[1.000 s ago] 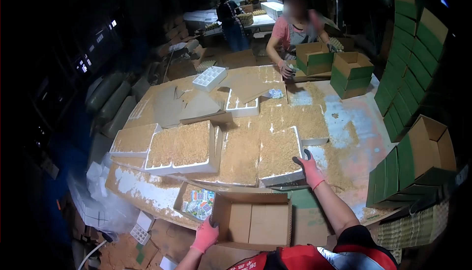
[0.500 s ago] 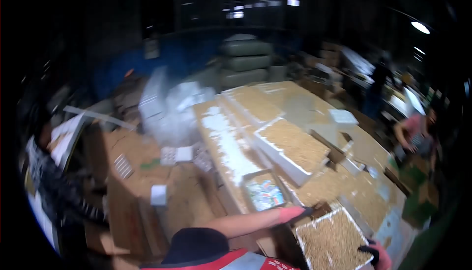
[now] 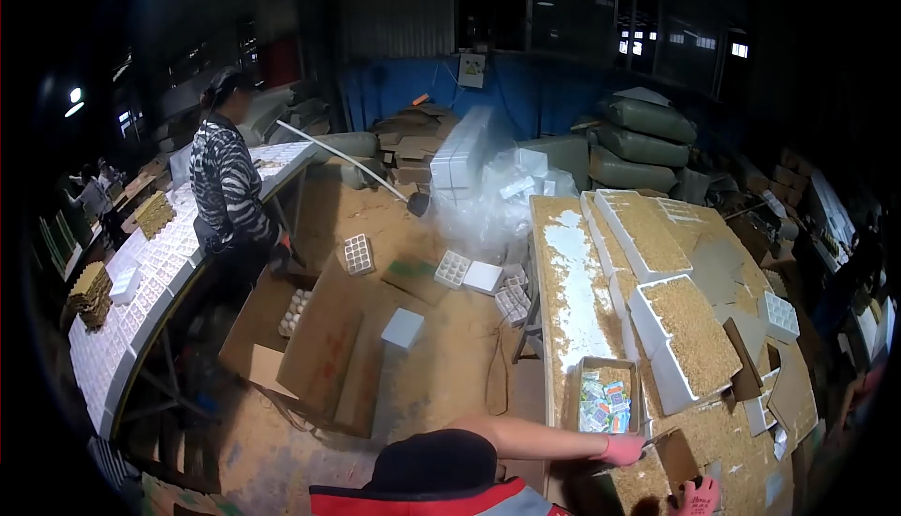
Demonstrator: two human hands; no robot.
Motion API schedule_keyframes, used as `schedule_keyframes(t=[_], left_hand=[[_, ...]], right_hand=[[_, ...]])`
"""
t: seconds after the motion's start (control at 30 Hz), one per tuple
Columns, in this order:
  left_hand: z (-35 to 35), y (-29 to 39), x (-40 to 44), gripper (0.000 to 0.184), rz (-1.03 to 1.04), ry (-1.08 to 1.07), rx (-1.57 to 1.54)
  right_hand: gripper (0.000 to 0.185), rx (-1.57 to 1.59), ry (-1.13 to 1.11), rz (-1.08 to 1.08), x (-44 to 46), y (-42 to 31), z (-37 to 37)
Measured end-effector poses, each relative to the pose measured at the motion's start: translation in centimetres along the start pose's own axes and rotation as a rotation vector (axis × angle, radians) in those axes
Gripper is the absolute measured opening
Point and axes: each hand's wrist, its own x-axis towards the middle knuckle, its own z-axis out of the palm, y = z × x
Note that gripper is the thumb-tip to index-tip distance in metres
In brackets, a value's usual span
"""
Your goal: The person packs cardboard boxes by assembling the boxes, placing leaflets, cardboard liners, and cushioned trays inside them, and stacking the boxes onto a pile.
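2 gloved hands [image 3: 622, 449] [image 3: 698, 497] — at carton [image 3: 677, 461], sachets [image 3: 604, 404] nearby

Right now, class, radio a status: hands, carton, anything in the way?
Left hand and right hand at brown carton, grips unclear. Carton low in view. Box of packets near left hand, possible snag.

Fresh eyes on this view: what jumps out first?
Likely the white foam boxes filled with tan granules, on the granule-strewn table at right. Next, the person in a black-and-white patterned jacket, upper left, beside rows of white gridded trays. Then the pink-gloved left hand and right hand, low right of centre.
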Motion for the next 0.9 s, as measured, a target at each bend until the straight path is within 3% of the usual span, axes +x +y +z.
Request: schedule_keyframes(t=[0.03,0.1,0.13,0.17,0.2,0.23,0.27,0.3,0.33,0.4,0.47,0.57,0.6,0.63,0.67,0.7,0.77,0.8,0.9], left_hand=[[-0.4,1.6,-0.5,0.032,-0.033,-0.010,-0.003],[-2.8,3.5,-1.3,0.032,-0.076,-0.067,-0.104],[-3.4,2.9,-0.4,0.031,-0.073,-0.138,-0.203],[-4.0,0.7,1.5,0.031,0.350,-0.355,0.183],[-3.7,-1.5,3.7,0.031,0.209,-0.230,-0.053],[-7.8,-1.7,5.1,0.033,0.362,-0.200,0.038],[-11.5,-0.6,7.5,0.053,-0.006,-0.182,-0.041],[-17.5,3.5,8.8,0.050,-0.052,-0.067,-0.148],[-16.3,0.3,14.2,0.051,0.228,0.274,0.121],[-16.7,-1.5,23.6,0.060,0.272,0.534,0.450],[-16.4,-1.2,29.6,0.064,0.383,0.474,0.602],[-12.1,-3.6,38.0,0.068,0.356,0.371,0.879],[-12.0,-3.1,39.0,0.048,0.310,0.335,0.871],[-12.9,-2.0,39.4,0.038,0.244,0.148,0.860],[-11.5,-3.7,42.7,0.032,0.317,0.091,0.909],[-10.4,-4.6,44.7,0.028,0.408,0.222,0.958],[-13.0,-0.1,43.8,0.028,0.505,0.329,0.816],[-14.7,2.9,41.8,0.029,0.533,0.311,0.578],[-14.1,7.4,40.5,0.027,0.619,0.207,0.727]], right_hand=[[0.039,0.167,-0.149,0.103,0.7,0.1,2.4],[0.042,0.542,-0.812,0.305,2.9,0.6,7.7],[0.045,0.511,-0.676,0.207,3.0,1.4,11.5],[0.047,0.476,-0.530,0.149,2.3,2.1,14.8],[0.046,0.488,-0.564,0.152,2.7,2.0,14.3],[0.046,0.516,-0.598,0.169,3.5,1.8,12.6],[0.046,0.476,-0.521,0.144,3.2,1.8,13.3],[0.045,0.417,-0.455,0.108,2.5,1.8,13.5],[0.043,0.468,-0.395,0.192,2.2,1.2,11.5],[0.036,0.503,-0.188,0.349,2.2,-0.3,8.8],[0.032,0.523,-0.050,0.447,1.9,-1.1,6.6],[0.029,0.532,-0.022,0.534,1.2,-2.6,3.8],[0.028,0.492,-0.030,0.533,0.4,-3.0,3.9],[0.027,0.534,-0.022,0.549,-0.2,-3.4,3.9],[0.027,0.550,-0.029,0.578,-0.8,-3.8,3.3],[0.027,0.574,-0.035,0.598,-1.2,-4.1,2.6],[0.028,0.529,0.006,0.652,-2.0,-4.5,1.1],[0.029,0.510,0.028,0.672,-2.4,-4.8,0.6],[0.032,0.505,0.117,0.711,-4.0,-4.4,0.3]])
